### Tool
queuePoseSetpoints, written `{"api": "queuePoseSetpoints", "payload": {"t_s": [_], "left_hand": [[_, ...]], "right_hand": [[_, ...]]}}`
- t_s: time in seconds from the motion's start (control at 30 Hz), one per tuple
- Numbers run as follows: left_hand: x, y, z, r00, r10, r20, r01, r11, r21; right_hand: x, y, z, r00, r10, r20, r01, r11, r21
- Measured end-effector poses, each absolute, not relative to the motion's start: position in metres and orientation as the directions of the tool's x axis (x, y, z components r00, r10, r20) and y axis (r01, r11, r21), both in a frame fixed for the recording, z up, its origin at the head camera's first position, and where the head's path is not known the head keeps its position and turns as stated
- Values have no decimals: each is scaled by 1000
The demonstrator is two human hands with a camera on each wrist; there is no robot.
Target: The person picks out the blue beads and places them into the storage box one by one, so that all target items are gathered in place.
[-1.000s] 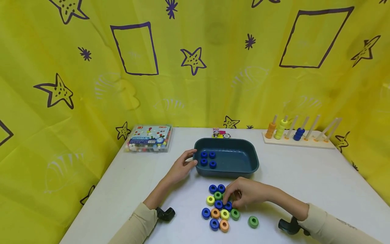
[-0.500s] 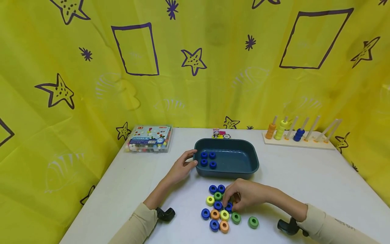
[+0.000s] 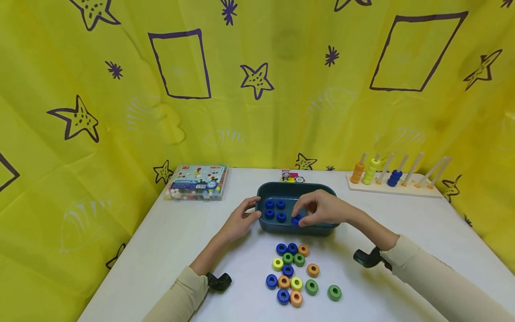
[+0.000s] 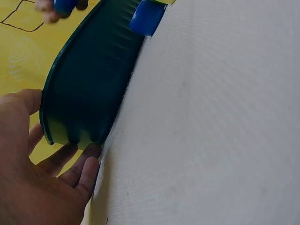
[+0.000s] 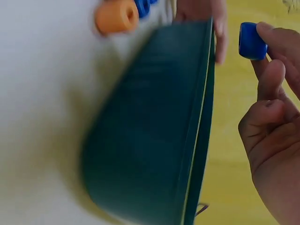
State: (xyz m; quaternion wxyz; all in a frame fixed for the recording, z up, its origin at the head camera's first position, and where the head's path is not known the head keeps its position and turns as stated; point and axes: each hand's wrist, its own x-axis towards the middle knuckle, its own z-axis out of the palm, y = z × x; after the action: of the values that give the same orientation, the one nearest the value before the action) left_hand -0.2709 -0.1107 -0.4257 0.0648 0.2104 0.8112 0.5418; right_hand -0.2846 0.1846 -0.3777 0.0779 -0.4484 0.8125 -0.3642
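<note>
Sleeves (image 3: 183,293) are beige — wrist cameras (image 3: 366,258) black.

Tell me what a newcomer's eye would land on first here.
Likely the bright yellow curtain filling the background, printed with dark stars. Mid-table, the right hand pinches a blue bead above the dark teal tray, while the left hand touches the tray's left end. In front of the tray, blue, green, yellow and orange beads lie on the white table.

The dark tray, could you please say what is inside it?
Four blue beads sit in the tray, at its left end. The right hand, pinching another blue bead above it, covers part of its inside; anything there is hidden.
</note>
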Motion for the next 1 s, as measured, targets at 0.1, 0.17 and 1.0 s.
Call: {"api": "queuePoseSetpoints", "payload": {"t_s": [0.1,0.17,1.0], "left_hand": [[-272,-111,-427,-903,412,122,271,325,906],[-272,-111,-428,-903,412,123,271,324,906],[-271,-110,-427,-909,401,115,263,335,905]], "right_hand": [[-307,184,-385,-633,-750,191,-652,384,-654],[-320,183,-394,-654,-735,177,-636,408,-655],[-326,177,-415,-715,-689,120,-579,486,-655]]}}
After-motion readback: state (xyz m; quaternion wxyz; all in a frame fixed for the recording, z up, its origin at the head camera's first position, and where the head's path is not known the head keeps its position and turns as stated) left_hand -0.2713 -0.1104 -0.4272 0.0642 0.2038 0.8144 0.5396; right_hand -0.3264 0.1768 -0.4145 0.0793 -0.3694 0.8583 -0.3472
